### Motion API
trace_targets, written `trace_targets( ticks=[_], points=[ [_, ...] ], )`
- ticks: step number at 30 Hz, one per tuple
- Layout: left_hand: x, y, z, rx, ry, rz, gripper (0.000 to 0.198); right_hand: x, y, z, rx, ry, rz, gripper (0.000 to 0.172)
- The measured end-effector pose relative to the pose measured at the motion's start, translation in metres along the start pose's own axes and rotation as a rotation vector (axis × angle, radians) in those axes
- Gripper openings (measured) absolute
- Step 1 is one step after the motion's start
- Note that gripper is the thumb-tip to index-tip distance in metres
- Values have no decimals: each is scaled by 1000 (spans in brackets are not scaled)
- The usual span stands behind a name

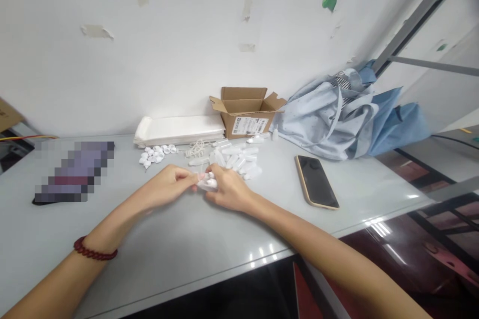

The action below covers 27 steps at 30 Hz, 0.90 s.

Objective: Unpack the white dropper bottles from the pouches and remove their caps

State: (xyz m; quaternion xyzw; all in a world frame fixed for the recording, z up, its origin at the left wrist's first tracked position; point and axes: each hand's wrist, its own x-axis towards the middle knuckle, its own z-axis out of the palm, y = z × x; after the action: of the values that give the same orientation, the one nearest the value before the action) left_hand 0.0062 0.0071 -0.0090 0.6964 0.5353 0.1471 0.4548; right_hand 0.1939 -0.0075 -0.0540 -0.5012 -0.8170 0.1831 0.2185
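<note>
My left hand (pixel 175 183) and my right hand (pixel 229 187) meet over the middle of the grey table. Between them are several small white-tipped bottles (pixel 210 182), bunched together, with what looks like a white band at the left fingertips. The left fingers pinch the band side, while the right fingers curl round the bottles. Just behind my right hand lies a loose pile of clear small bottles (pixel 239 158). White caps (pixel 156 153) sit in a cluster farther left. A small heap of pale rubber bands (pixel 198 148) lies between caps and bottles.
An open cardboard box (pixel 249 122) stands against the wall beside a stack of white flat bags (pixel 179 129). At the right are a phone (pixel 316 182) and a blue cloth bag (pixel 322 114). A blurred-out item (pixel 78 169) lies at the left. The table's front edge (pixel 209 279) is near.
</note>
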Motion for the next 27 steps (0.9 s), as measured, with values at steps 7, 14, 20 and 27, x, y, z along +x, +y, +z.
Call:
trace_targets(
  ticks=[7, 14, 20, 27],
  points=[
    [-2, 1, -2, 54, 27, 56, 33, 0, 1, -1, -18, -4, 3, 43],
    [-2, 0, -4, 47, 14, 168, 26, 0, 1, 0, -19, -8, -6, 41],
    [-2, 2, -4, 13, -20, 101, 28, -1, 1, 0, 2, -1, -9, 42],
    [0, 0, -7, -429, -12, -84, 34, 0, 2, -2, -9, 3, 24, 43]
  ],
)
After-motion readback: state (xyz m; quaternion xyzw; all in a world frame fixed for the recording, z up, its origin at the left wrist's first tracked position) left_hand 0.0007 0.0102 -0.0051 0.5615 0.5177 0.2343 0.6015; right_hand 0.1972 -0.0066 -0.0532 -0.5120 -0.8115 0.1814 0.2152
